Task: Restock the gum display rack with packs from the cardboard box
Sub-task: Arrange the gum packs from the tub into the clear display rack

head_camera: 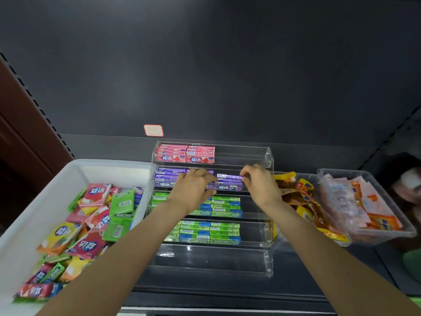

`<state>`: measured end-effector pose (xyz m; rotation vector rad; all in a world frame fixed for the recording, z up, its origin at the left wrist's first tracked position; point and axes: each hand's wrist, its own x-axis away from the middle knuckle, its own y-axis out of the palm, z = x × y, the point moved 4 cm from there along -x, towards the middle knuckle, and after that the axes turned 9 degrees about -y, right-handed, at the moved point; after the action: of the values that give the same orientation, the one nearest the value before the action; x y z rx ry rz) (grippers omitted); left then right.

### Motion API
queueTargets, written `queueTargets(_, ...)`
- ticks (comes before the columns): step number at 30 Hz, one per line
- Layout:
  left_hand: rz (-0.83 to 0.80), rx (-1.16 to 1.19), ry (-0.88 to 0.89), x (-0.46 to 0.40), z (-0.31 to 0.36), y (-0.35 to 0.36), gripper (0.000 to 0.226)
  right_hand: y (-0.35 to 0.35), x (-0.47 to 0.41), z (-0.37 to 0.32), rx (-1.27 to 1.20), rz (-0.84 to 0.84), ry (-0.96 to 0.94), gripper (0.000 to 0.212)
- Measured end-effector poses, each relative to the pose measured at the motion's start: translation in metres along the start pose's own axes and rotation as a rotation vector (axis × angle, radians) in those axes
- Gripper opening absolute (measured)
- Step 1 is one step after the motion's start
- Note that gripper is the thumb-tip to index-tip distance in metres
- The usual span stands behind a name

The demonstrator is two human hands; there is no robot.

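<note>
A clear acrylic tiered gum rack [266, 156] stands on the dark shelf. Its top tier holds pink packs [186, 153], the second tier purple packs [166, 176], the third and fourth tiers green and blue Doublemint packs [225, 206]. The bottom tier holds nothing. Both my hands are at the second tier. My left hand [193, 190] and my right hand [259, 185] pinch the two ends of a purple pack [229, 176] lying atop the purple stack there. A white bin [34, 215] at the left holds several loose mixed gum packs [98, 222].
Two clear tubs stand right of the rack: one with orange and yellow snack packets [298, 201], one with pink and orange sachets [364, 201]. A red-bordered price label [153, 130] is stuck on the dark back panel. A brown upright runs along the left edge.
</note>
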<state>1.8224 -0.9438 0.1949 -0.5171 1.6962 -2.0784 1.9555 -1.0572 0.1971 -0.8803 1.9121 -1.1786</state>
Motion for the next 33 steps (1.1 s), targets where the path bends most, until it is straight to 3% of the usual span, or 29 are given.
queueTargets(16, 0.033, -0.106, 0.001, -0.008, 0.004, 0.004, 0.050, 0.003, 0.001, -0.011, -0.057, 0.031, 0.039, 0.026)
queueTargets(23, 0.136, 0.054, -0.028, 0.002, -0.003, -0.008, 0.044, -0.004, 0.013, -0.034, -0.026, 0.056, -0.058, 0.032)
queueTargets(28, 0.277, 0.146, -0.114, 0.040, -0.035, -0.028, 0.034, 0.000, 0.015, -0.074, -0.214, 0.061, -0.129, 0.027)
queueTargets(33, 0.325, 0.192, -0.284, 0.093, -0.121, -0.038, 0.028, 0.036, 0.008, -0.149, -0.345, 0.005, -0.257, 0.020)
